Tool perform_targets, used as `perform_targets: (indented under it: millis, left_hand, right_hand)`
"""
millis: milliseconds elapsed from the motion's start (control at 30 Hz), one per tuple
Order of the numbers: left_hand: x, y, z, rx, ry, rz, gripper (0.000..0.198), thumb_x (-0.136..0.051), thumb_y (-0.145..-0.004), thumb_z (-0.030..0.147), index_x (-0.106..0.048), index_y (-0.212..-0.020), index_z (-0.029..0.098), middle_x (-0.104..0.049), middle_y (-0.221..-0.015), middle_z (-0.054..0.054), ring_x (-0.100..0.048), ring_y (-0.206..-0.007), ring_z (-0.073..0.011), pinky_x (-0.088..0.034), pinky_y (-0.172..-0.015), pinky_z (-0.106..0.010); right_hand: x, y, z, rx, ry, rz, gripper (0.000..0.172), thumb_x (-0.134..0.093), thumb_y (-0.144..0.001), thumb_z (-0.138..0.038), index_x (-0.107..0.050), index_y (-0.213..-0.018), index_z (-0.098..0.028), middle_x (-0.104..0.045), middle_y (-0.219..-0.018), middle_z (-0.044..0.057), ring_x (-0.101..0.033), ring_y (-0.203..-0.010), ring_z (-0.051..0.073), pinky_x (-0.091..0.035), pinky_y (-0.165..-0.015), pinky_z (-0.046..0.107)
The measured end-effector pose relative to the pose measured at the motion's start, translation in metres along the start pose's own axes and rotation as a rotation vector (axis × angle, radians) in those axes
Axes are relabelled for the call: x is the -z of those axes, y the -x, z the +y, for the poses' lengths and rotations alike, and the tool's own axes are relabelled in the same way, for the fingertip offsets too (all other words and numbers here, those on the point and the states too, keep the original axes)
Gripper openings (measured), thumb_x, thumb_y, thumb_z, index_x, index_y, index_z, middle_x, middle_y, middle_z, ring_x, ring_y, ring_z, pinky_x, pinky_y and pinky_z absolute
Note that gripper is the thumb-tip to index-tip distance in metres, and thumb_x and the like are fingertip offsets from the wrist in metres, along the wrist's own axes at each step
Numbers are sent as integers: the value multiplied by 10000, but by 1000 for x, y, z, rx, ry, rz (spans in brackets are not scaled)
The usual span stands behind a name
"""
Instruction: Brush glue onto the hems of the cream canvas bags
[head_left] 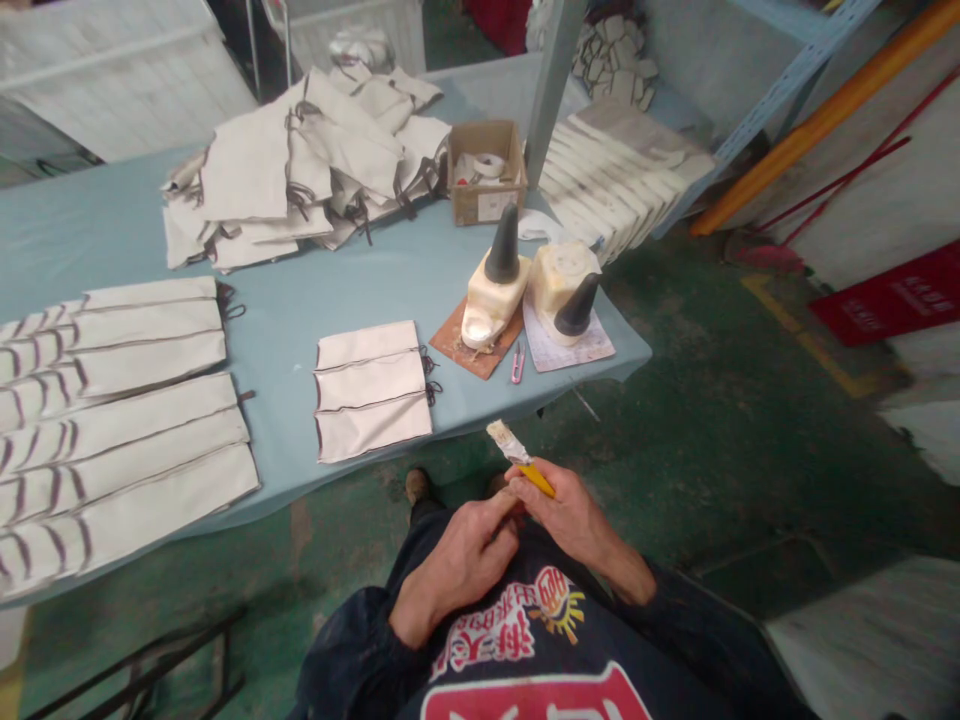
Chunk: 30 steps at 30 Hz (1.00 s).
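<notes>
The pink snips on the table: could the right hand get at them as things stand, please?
Probably yes: nothing stands between right hand and snips, though that hand holds a brush.

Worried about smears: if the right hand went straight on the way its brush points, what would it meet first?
Probably the table's near edge, then the three overlapped cloth pieces. The right hand and brush seem to sit lower, so depth is unclear.
</notes>
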<state>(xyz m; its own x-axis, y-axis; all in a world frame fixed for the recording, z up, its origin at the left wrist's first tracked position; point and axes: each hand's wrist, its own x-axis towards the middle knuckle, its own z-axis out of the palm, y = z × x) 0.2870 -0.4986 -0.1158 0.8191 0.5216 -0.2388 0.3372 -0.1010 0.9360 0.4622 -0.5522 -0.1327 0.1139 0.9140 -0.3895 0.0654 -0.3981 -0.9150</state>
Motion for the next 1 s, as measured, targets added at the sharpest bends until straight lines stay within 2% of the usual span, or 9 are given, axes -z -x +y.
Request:
perform_targets:
  millis: [200,333,467,567,667,767,833,933,1000]
  left_hand:
    - [4,-1,6,-24,24,-26,319,-425,-919,82,-617,-1155,181,-683,-921,-29,-632,-781,-173,-458,-765,-278]
    - [2,0,4,-47,-71,-37,269,-442,-941,104,-640,-1112,168,-711,-922,-54,-661,-805,-190,-480,-777,-287]
    - [-6,2,-6,-79,-273,-10,210,-445,-960,133,-652,-986,155,-731,-912,-91,-677,-805,-213,-509,-771,-305]
    - [-13,3,-17,-97,-456,-26,175,-496,-912,119,-663,-951,158,-742,-912,-110,-696,-832,-246,-536,-789,-339]
    - [-17,4,-22,-80,-553,-63,159,-550,-860,102,-675,-935,165,-750,-891,-106,-711,-830,-261,-553,-800,-358]
    - [-15,4,-19,-98,-456,-49,258,-521,-864,74,-687,-1033,175,-757,-982,-100,-721,-907,-252,-554,-848,-347]
    - [-12,3,-15,-112,-334,-23,301,-487,-884,65,-681,-1078,190,-742,-998,-77,-712,-913,-224,-544,-841,-315]
    - [-8,1,-9,-132,-190,16,283,-469,-884,49,-653,-1038,200,-707,-946,-39,-682,-852,-184,-513,-793,-274]
    - [-7,0,-5,-164,-144,27,270,-464,-877,35,-625,-1015,202,-693,-932,-26,-659,-821,-168,-494,-771,-261]
  right_hand:
    - [7,-3,4,-54,-201,-193,566,-625,-905,-699,-647,-1071,-158,-472,-691,-49,-436,-613,128,-393,-590,269]
    - [6,-5,4,-41,-84,-123,481,-668,-871,-660,-605,-814,-187,-508,-717,-27,-458,-653,135,-390,-618,273]
    - [-1,-7,3,-106,144,-69,405,-686,-859,-564,-566,-725,-201,-509,-660,-33,-451,-633,136,-346,-590,273]
    - [-4,-9,6,-209,291,-117,450,-682,-854,-601,-566,-690,-198,-519,-652,-23,-452,-632,138,-308,-569,274]
    - [-3,-8,13,-268,245,-203,536,-661,-846,-696,-581,-694,-188,-502,-649,-21,-430,-628,135,-281,-558,274]
    - [3,-5,16,-265,58,-280,621,-616,-838,-788,-575,-726,-179,-476,-666,-24,-399,-628,128,-278,-556,273]
    - [10,-3,14,-208,-62,-315,641,-625,-826,-808,-569,-739,-176,-477,-684,-23,-397,-637,125,-289,-566,270]
    - [17,-1,10,-104,-183,-350,606,-646,-860,-760,-574,-733,-171,-493,-692,-19,-400,-631,113,-292,-570,262]
    - [19,0,9,-112,-241,-371,581,-629,-898,-727,-586,-743,-168,-486,-669,-28,-353,-574,95,-252,-529,259]
